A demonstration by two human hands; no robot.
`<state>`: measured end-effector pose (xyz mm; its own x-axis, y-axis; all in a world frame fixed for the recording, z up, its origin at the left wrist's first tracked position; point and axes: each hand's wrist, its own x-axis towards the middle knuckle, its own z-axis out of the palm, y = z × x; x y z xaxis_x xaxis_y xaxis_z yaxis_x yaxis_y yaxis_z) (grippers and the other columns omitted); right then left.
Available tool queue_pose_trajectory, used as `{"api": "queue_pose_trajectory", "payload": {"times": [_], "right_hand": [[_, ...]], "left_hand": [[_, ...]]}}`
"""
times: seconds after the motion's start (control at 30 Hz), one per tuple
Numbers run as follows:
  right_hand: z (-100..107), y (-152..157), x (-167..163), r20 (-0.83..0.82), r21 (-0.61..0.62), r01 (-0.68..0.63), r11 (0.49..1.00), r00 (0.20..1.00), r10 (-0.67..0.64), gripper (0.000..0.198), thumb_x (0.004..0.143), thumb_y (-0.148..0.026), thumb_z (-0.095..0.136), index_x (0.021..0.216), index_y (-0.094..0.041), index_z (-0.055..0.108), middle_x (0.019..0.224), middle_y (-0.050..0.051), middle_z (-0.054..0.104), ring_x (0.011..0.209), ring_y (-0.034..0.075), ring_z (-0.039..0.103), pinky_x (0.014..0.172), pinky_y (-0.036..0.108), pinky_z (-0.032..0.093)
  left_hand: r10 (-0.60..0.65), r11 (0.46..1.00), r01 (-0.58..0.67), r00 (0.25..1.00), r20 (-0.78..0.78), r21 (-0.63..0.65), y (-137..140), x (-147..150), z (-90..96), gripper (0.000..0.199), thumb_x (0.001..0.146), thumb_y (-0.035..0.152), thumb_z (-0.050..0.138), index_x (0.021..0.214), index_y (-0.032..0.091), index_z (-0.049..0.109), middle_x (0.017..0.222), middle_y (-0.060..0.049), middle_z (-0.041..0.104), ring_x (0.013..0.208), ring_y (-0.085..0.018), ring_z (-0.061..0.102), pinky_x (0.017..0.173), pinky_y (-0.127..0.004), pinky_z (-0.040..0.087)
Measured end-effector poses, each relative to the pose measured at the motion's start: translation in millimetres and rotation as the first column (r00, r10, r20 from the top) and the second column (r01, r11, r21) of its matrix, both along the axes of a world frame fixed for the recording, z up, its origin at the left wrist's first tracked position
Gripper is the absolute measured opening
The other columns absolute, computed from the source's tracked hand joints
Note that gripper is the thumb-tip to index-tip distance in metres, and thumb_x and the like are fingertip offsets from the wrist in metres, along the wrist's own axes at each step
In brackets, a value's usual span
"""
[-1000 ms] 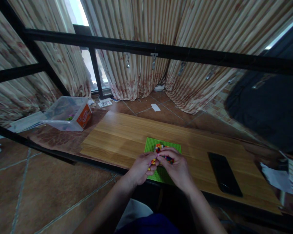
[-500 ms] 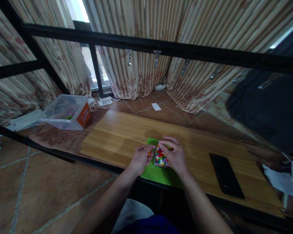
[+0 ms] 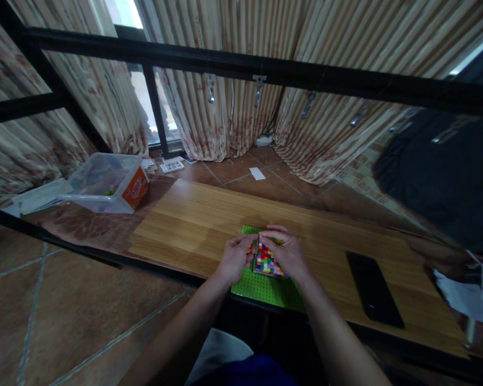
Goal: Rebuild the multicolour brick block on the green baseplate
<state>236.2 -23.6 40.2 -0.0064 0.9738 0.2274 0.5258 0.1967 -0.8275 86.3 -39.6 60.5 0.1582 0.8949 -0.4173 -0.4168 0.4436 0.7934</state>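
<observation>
Carefully: our left hand [image 3: 234,258] curls around small bricks [image 3: 249,250] | our right hand [image 3: 286,252] nearly pinched at far-left corner of brick mosaic [image 3: 264,262], its hold we cannot tell | mosaic lies on green studded baseplate [image 3: 257,288] | we should align squarely, press straight

Brick assembly [image 3: 265,261] on baseplate [image 3: 257,287], baseplate on worktop [image 3: 197,220], phone [image 3: 374,289] right of baseplate, bin [image 3: 135,188] left of worktop, curtains [image 3: 249,32] behind.

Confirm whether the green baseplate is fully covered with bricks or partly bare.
Partly bare: the green baseplate shows uncovered on the person's side of the multicoloured brick panel. The right hand hides some of the rest.
</observation>
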Motion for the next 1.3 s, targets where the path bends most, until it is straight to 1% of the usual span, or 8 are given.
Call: {"api": "queue_pose_trajectory", "payload": {"times": [0.3, 0.5, 0.77, 0.9, 1.03, 1.1, 1.2, 1.3], "right_hand": [[4.0, -3.6, -2.1, 0.018, 0.007, 0.032, 0.999, 0.999, -0.032, 0.018, 0.077, -0.036, 0.063, 0.085, -0.025, 0.074, 0.104, 0.006, 0.064, 0.099, 0.020, 0.060, 0.091, 0.038, 0.044], [6.3, -4.8, -3.2, 0.028, 0.034, 0.020, 0.999, 0.999, -0.021, 0.018, 0.077, -0.035, 0.062, 0.085, -0.024, 0.074, 0.100, 0.006, 0.065, 0.097, 0.020, 0.061, 0.089, 0.037, 0.045], [10.8, -3.5, 0.3, 0.061, 0.045, -0.090, 0.995, 0.994, 0.087, 0.018, 0.080, -0.033, 0.059, 0.087, -0.023, 0.073, 0.094, 0.004, 0.066, 0.090, 0.017, 0.062, 0.083, 0.032, 0.048], [12.6, -3.2, 0.5, 0.060, 0.050, -0.118, 0.992, 0.992, 0.115, 0.017, 0.081, -0.031, 0.058, 0.087, -0.022, 0.072, 0.089, 0.004, 0.068, 0.085, 0.017, 0.063, 0.080, 0.031, 0.049], [9.1, -4.1, 1.9, 0.009, 0.032, -0.131, 0.991, 0.991, 0.131, 0.019, 0.082, -0.033, 0.057, 0.088, -0.023, 0.072, 0.092, 0.004, 0.069, 0.087, 0.017, 0.064, 0.081, 0.032, 0.049], [6.5, -5.9, 4.3, -0.032, 0.003, -0.111, 0.994, 0.993, 0.111, 0.023, 0.080, -0.036, 0.060, 0.097, -0.024, 0.070, 0.100, 0.004, 0.069, 0.092, 0.018, 0.064, 0.084, 0.034, 0.049], [6.6, -12.3, 8.0, -0.079, -0.008, -0.025, 1.000, 0.997, 0.025, 0.043, 0.076, -0.039, 0.065, 0.116, -0.025, 0.061, 0.112, 0.006, 0.066, 0.097, 0.020, 0.062, 0.087, 0.037, 0.048], [14.9, -24.5, 7.8, -0.099, 0.081, 0.086, 0.993, 0.992, -0.078, 0.036, 0.080, -0.038, 0.061, 0.113, -0.023, 0.063, 0.108, 0.006, 0.066, 0.098, 0.020, 0.061, 0.087, 0.038, 0.047]], "left_hand": [[0.012, 0.998, -0.008, 0.997, -0.082, 0.059, -4.3, 4.8, 5.4, 0.021, 0.073, 0.032, 0.059, 0.081, 0.014, 0.066, 0.048, 0.006, 0.044, 0.037, -0.003, 0.030, 0.038, -0.018, 0.016], [0.030, 0.994, -0.018, 0.993, -0.114, 0.103, -4.4, 6.4, -0.1, 0.023, 0.072, 0.036, 0.061, 0.075, 0.013, 0.066, 0.048, 0.005, 0.044, 0.038, -0.003, 0.030, 0.040, -0.019, 0.018], [0.028, 0.994, -0.012, 0.989, -0.142, 0.110, -4.3, 6.3, -10.4, 0.025, 0.071, 0.039, 0.063, 0.071, 0.014, 0.065, 0.048, 0.005, 0.044, 0.040, -0.004, 0.031, 0.041, -0.019, 0.020], [0.026, 0.994, -0.011, 0.990, -0.139, 0.107, -5.3, 7.2, -9.6, 0.026, 0.071, 0.039, 0.063, 0.077, 0.014, 0.067, 0.047, 0.006, 0.044, 0.039, -0.004, 0.030, 0.040, -0.019, 0.019], [0.030, 0.998, -0.025, 0.994, -0.103, 0.058, -6.9, 6.7, -4.6, 0.029, 0.070, 0.038, 0.064, 0.083, 0.013, 0.067, 0.048, 0.006, 0.043, 0.037, -0.003, 0.029, 0.039, -0.019, 0.015], [0.045, 0.999, -0.044, 0.996, -0.071, 0.018, -8.2, 3.4, -1.7, 0.030, 0.069, 0.037, 0.065, 0.087, 0.013, 0.066, 0.050, 0.006, 0.044, 0.036, -0.002, 0.029, 0.038, -0.018, 0.013], [0.045, 0.999, -0.045, 0.999, 0.011, -0.023, -12.0, -6.0, 2.5, 0.031, 0.069, 0.035, 0.067, 0.088, 0.011, 0.064, 0.054, 0.006, 0.045, 0.037, -0.001, 0.029, 0.037, -0.017, 0.011], [-0.012, 0.998, 0.020, 0.989, 0.148, -0.056, -18.6, -16.4, 7.1, 0.034, 0.069, 0.036, 0.069, 0.089, 0.010, 0.063, 0.057, 0.005, 0.044, 0.039, -0.001, 0.030, 0.035, -0.015, 0.011]]}}
